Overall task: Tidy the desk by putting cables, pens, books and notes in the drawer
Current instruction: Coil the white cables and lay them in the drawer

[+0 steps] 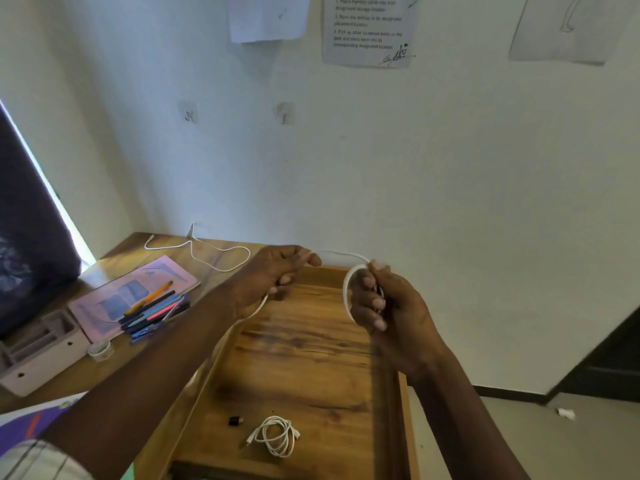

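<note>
Both hands hold one white cable above the open wooden drawer. My right hand grips its coiled loops. My left hand pinches the loose strand, which runs from the coil over to it and trails down below it. A coiled white cable and a small black adapter lie on the drawer floor near its front. Another white cable lies spread on the desk by the wall. Several coloured pens rest on a pink book.
A grey organiser box and a tape roll sit at the desk's left. A purple book shows at the lower left. The wall stands close behind the drawer, with papers stuck on it. A dark curtain hangs at the left.
</note>
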